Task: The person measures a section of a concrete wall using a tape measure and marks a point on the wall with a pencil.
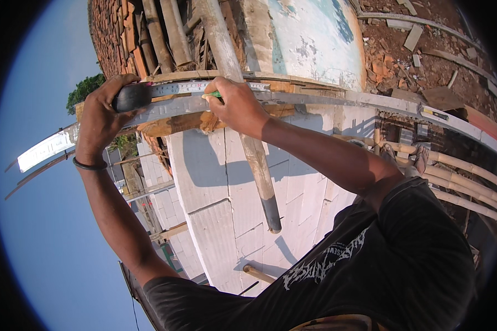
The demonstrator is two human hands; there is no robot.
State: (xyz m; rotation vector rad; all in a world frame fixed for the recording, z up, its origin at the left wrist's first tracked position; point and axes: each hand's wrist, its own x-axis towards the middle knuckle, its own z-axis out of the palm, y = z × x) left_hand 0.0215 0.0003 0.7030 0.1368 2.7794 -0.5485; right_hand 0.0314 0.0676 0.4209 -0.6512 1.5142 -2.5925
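A black tape measure is gripped in my left hand, its fingers closed round the case. The pale blade runs out to the right, along a long grey metal straightedge with a level vial towards its right end. Closed in a pinch over the blade, my right hand holds a small green thing with a pale tip; its kind is hard to make out. Beneath the straightedge lies a wooden beam, partly covered by it.
A white block wall drops below the beam. A slanting pole crosses in front of it. Bamboo scaffold poles lie at the right, with feet on them. Stacked roof tiles and rubble ground are beyond.
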